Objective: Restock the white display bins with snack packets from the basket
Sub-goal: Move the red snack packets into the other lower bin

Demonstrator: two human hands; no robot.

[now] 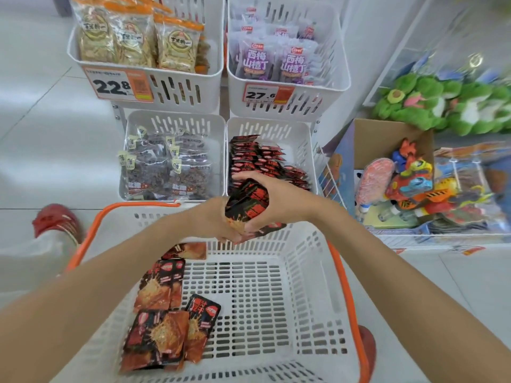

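Observation:
Both my hands hold one stack of black-and-red snack packets [247, 201] above the far rim of the white basket [276, 294]. My left hand [218, 219] cups the stack from below and the left. My right hand [272, 194] curls over its top and right side. Just beyond, the lower right white bin [300, 150] holds several rows of the same red-black packets [260, 161]. Several loose packets [166, 316] lie in the basket's left half.
Lower left bin [215, 125] holds dark snack bags. Upper bins hold orange-topped packs [138, 37] and purple packets [276, 59], with price tags 22.8 and 27.6. A toy box [409, 181] and green plush [442, 103] sit right. A red shoe [56, 221] is at left.

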